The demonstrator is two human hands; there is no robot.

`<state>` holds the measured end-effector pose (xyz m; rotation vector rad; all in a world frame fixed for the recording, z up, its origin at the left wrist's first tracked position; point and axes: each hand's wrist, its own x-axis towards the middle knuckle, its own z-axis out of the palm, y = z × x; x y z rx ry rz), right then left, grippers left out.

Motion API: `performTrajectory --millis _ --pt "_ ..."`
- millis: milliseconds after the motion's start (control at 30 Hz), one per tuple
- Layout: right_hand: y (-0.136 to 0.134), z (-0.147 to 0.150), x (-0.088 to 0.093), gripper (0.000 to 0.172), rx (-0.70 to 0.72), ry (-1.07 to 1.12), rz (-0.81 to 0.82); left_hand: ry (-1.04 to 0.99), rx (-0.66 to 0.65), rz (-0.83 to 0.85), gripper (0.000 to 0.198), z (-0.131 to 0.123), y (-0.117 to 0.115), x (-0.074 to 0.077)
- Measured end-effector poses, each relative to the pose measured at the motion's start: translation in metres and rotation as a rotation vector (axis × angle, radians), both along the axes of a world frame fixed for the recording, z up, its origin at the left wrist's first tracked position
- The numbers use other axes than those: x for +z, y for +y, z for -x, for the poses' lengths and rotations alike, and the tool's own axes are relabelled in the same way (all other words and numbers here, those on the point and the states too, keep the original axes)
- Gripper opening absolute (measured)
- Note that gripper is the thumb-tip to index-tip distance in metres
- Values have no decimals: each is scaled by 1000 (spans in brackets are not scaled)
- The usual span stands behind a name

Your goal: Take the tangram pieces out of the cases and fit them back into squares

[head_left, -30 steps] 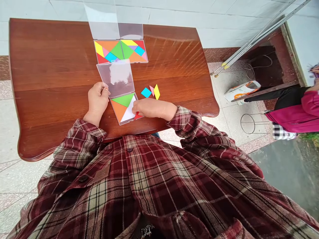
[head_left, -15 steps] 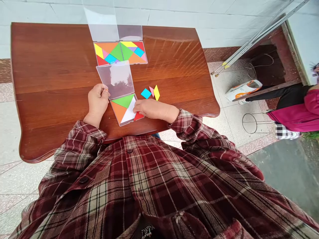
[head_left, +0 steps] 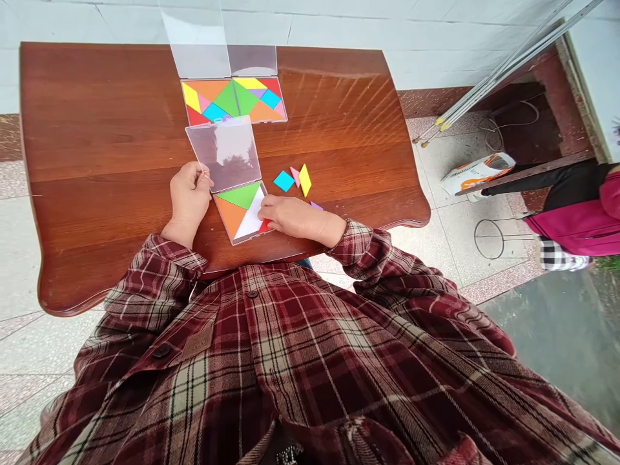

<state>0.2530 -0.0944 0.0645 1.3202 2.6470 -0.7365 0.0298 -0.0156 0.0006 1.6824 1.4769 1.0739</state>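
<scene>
My left hand [head_left: 190, 197] pinches the left edge of the raised clear lid [head_left: 225, 155] of a tangram box. In the box's tray lie a green triangle [head_left: 241, 194] and an orange triangle [head_left: 230, 213], beside a bare white area. My right hand [head_left: 288, 215] is over the tray's right side, fingers closed on a red tangram piece [head_left: 264, 226], mostly hidden beneath them. Loose on the table beyond this hand are a blue square [head_left: 283, 181], a pink triangle [head_left: 294, 175] and a yellow parallelogram [head_left: 305, 180]. A purple piece [head_left: 316, 206] shows partly behind my right wrist.
Two filled tangram boxes [head_left: 234, 100] with raised clear lids stand at the back of the wooden table [head_left: 106, 155], near the white wall. On the right are metal poles [head_left: 484, 84], a white and orange bag [head_left: 477, 173], a wire ring stand [head_left: 489, 239] and another person's magenta sleeve [head_left: 571, 216].
My right hand has shifted slightly, covering more of the red piece. The purple piece now shows behind my wrist. My left hand still holds the lid, and the view has moved a little.
</scene>
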Motion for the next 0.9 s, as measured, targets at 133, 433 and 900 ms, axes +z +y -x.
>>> performTrajectory --millis 133,433,900 --pt "0 0 -1 13 18 -6 -4 -4 -3 -14 18 2 1 -3" --pt "0 2 2 14 -1 -6 20 14 -37 -2 19 4 1 -6" --pt "21 -79 12 20 -713 16 -162 -3 -13 5 16 5 1 -3"
